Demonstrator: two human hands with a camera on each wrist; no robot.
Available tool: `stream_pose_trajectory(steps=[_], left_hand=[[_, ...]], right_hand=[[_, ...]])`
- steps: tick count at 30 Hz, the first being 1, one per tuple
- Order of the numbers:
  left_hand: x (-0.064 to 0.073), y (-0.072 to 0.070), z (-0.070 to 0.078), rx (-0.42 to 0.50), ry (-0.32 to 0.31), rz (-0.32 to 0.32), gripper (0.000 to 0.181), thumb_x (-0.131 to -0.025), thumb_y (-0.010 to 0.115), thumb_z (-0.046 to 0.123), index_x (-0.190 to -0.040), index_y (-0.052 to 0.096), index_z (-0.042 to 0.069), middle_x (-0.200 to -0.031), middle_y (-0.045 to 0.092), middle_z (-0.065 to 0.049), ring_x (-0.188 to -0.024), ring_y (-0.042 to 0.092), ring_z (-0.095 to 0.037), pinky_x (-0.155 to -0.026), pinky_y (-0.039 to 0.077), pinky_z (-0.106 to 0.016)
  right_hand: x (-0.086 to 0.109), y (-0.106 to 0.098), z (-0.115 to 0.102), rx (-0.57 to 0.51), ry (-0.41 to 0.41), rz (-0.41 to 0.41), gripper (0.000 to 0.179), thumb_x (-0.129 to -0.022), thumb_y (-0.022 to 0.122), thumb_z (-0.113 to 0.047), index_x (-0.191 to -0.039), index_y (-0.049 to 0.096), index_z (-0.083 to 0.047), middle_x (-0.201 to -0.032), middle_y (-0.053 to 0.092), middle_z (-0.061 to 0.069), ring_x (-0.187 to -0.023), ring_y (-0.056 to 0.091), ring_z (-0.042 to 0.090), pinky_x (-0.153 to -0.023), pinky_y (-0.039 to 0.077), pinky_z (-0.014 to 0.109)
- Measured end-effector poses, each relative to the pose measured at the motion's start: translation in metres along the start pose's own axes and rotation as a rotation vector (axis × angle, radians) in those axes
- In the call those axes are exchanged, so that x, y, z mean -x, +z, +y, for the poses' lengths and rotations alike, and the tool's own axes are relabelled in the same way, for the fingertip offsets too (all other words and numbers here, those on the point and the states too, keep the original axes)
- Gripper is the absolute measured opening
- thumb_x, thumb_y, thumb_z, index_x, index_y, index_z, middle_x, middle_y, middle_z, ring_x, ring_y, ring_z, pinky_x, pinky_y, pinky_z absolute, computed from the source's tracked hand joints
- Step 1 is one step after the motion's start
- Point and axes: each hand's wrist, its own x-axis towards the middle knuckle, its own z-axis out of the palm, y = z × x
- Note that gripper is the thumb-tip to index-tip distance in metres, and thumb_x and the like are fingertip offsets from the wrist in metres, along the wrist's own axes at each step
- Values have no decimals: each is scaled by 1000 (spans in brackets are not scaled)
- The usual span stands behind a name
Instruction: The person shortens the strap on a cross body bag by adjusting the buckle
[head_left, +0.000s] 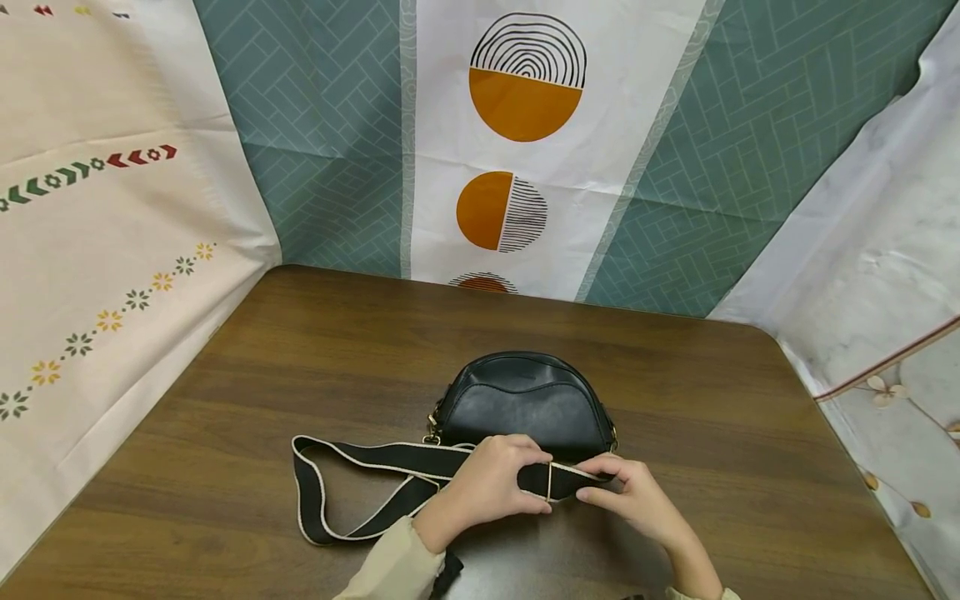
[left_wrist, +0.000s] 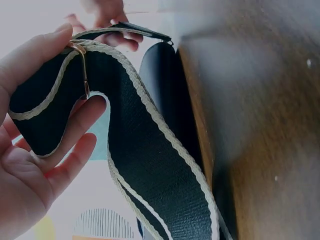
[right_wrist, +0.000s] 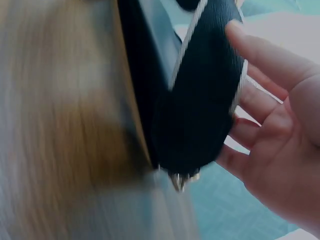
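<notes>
A black half-moon handbag (head_left: 525,408) stands on the table, with gold rings at its two lower corners. Its wide black strap (head_left: 397,456), edged in cream, loops out to the left. My left hand (head_left: 491,483) pinches the strap beside a gold slide buckle (head_left: 549,482). Seen from the left wrist, thumb and fingers sit at the two ends of that buckle (left_wrist: 85,72), and the webbing folds through it. To its right, my right hand (head_left: 637,500) holds the strap between thumb and fingers. A gold clasp (right_wrist: 177,181) shows at the strap's end in the right wrist view.
The brown wooden table (head_left: 337,350) carries the bag and strap. Patterned cloth hangs behind it (head_left: 322,125) and along both sides. A second gold fitting (head_left: 427,481) lies on the strap left of my left hand.
</notes>
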Motion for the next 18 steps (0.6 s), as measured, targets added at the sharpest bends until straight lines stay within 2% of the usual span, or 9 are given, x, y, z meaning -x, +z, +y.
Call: stream_pose_trajectory(steps=[5,8,13,18], left_hand=[[1,-1,-2,13,-7,10,46,-61,81,29,-98,68,4,-89,63,0,-80,59,-8,-73,44,-19],[1,-1,-3,15,-15,7,46,-61,81,29,-98,68,5,-89,63,1,-81,59,-8,-74,44,-20],[2,-2,-3,-18,-27,-26,45,-60,80,32,-97,69,8,-89,63,3,-80,59,-8,-72,44,-21],[2,-2,-4,-65,-19,-37,46,-59,80,34,-96,69,11,-90,63,5,-79,58,-8,-70,44,-23]], right_hand=[[5,-7,11,244,-40,79,22,-68,72,3,-89,67,-2,-89,63,4,-86,56,9,-73,45,21],[6,-9,16,325,-75,123,22,-65,72,6,-84,68,-3,-85,64,5,-82,58,11,-71,46,20],[5,-10,18,288,-126,129,22,-65,70,10,-82,67,-4,-80,64,2,-78,59,9,-72,43,15],[2,-9,15,214,-147,86,21,-69,67,10,-86,66,-2,-83,64,2,-79,58,7,-69,43,15]])
